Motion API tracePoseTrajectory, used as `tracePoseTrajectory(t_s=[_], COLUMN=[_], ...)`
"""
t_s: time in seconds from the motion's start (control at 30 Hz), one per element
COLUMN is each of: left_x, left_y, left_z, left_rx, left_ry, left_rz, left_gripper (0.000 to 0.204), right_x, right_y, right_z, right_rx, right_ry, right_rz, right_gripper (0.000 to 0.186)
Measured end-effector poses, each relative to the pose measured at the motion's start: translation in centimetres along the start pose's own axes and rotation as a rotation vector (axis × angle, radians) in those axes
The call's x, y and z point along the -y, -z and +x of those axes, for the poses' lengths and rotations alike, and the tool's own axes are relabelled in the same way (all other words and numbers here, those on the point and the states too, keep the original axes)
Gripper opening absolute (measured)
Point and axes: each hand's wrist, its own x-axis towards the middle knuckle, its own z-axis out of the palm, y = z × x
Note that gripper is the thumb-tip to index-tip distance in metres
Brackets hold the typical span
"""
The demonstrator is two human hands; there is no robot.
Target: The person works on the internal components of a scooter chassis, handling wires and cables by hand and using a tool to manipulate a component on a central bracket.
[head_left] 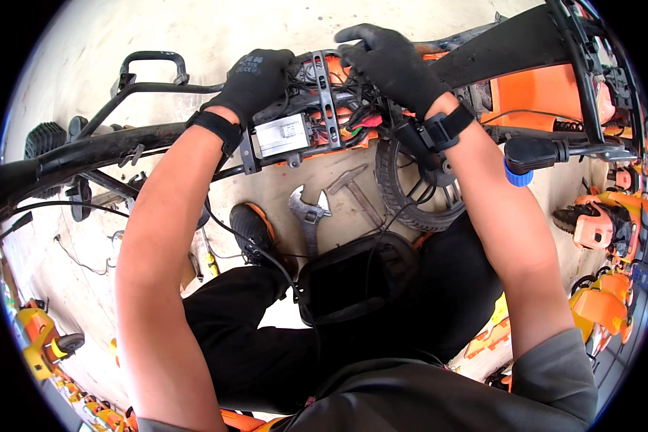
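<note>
An electric scooter or bike frame (72, 155) lies across in front of me, with an opened compartment in its middle. My left hand (255, 83), in a black glove, is closed at the left of this bay; its fingertips are by black wires, and what they hold is hidden. Over the right side of the bay is my gloved right hand (392, 65), fingers apart, with nothing visible between them. Between the hands run a slotted metal bracket (325, 97) and bundled black cables (353, 90). A silver controller box (282, 135) sits just below my left hand, beside coloured wires (367, 122).
On the floor below the frame lie an adjustable wrench (309, 216) and a hammer (353, 194), near a spoked wheel (417, 187). A black pouch (353, 277) lies by my legs. Orange scooters (605, 227) stand at the right; a yellow-handled tool (211, 263) is by my shoe.
</note>
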Motion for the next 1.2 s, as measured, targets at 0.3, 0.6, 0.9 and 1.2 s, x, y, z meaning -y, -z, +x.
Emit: tracePoseTrajectory(t_s=[0.3,0.6,0.9,1.2], left_x=[1.2,-2.4,0.8,-0.6], left_y=[0.4,1.3,-3.5,-4.3], left_z=[-0.1,-1.1,-1.8,0.3], left_rx=[-0.246,0.247,0.149,0.12], left_ry=[-0.085,-0.118,-0.185,-0.325], left_rz=[-0.197,0.39,0.444,0.173], left_gripper=[0.015,0.018,0.015,0.014], right_x=[0.1,-1.1,-3.5,-5.5], right_y=[0.3,0.0,-4.1,-5.8], right_z=[-0.7,-1.0,-2.0,-1.7], right_rx=[0.218,0.302,0.349,0.343], right_ry=[-0.123,-0.173,-0.171,0.308], right_rz=[-0.113,-0.112,-0.121,-0.306], right_gripper=[0.036,0.031,0.024,0.01])
